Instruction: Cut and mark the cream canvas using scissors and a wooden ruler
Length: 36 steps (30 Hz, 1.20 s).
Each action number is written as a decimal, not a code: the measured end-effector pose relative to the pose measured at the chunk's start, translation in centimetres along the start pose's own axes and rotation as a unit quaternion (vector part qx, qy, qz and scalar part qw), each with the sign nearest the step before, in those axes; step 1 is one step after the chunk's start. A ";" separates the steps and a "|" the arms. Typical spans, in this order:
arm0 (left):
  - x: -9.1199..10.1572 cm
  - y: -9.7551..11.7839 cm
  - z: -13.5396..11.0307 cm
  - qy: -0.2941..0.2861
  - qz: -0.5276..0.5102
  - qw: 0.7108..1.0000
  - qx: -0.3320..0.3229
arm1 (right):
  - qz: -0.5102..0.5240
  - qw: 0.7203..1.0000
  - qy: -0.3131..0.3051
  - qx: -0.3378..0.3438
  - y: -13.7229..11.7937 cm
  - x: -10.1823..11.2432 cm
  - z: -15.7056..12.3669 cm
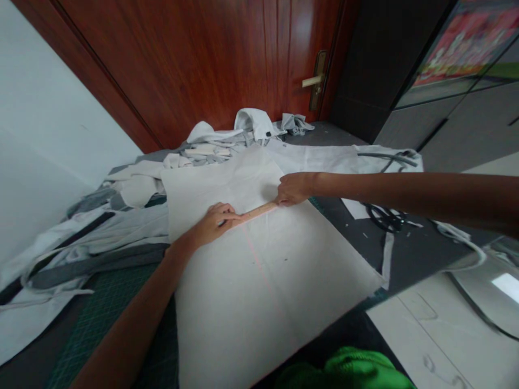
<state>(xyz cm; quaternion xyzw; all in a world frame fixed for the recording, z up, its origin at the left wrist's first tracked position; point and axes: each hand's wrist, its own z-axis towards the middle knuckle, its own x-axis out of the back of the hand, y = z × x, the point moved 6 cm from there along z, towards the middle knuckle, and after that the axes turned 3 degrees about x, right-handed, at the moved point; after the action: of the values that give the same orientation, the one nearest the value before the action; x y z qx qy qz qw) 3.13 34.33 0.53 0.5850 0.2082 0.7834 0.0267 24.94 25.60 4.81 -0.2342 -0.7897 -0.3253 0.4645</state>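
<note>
A large piece of off-white cloth [227,302] lies spread in front of me, with a faint pink line running down its middle. Across it, slightly tilted, is a wooden ruler [258,212], and a pinkish line shows along its lower edge. My left hand [214,221] grips the ruler's left end, fingers and thumb pressing it onto the cloth. At the ruler's right end, my right hand [292,189] is closed with its fingers curled down; whatever is inside them is hidden. Two small dark marks show on the cloth below the ruler.
Heaped grey and white fabric pieces [138,183] line the left and back, against a wooden door [203,65]. Black-handled scissors [383,217] lie under my right forearm. A green cutting mat [109,302] shows at left. Green fabric [348,370] is at the bottom.
</note>
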 end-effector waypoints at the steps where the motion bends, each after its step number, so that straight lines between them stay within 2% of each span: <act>1: 0.0 0.0 0.0 0.000 0.001 1.000 0.000 | 0.000 1.000 0.000 -0.001 0.0 0.1 -0.1; 5: 0.0 -0.2 0.1 0.000 0.001 1.000 0.000 | 0.009 1.000 0.005 0.005 0.0 0.2 -0.4; 10: 0.1 0.0 0.1 -0.004 0.003 1.000 0.004 | 0.081 0.994 0.057 0.054 -0.8 1.1 0.6; 13: 0.2 0.5 0.0 -0.005 0.010 1.000 0.010 | 0.161 0.981 0.093 0.062 -0.4 1.3 1.0; 16: 0.4 0.9 -0.1 -0.002 0.018 1.000 0.014 | 0.240 0.956 0.164 0.030 1.1 1.1 0.0; 20: 0.4 1.1 0.4 -0.004 0.019 1.000 0.001 | 0.339 0.917 0.208 -0.014 3.2 -0.7 -2.9; 23: 0.1 1.1 1.3 -0.007 0.016 1.000 -0.009 | 0.376 0.896 0.231 -0.044 4.5 -2.0 -5.4; 28: -1.0 1.4 3.8 -0.023 0.010 1.000 -0.015 | 0.401 0.874 0.264 -0.080 5.7 -4.0 -8.9; 36: -2.7 2.4 8.5 -0.044 -0.001 0.999 -0.021 | 0.440 0.850 0.279 -0.081 6.1 -7.0 -11.5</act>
<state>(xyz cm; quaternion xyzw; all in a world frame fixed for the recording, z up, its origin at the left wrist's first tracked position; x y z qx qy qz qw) 12.31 33.90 0.85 0.6178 0.1907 0.7613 0.0493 38.95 20.81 4.49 -0.4934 -0.4120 -0.2014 0.7391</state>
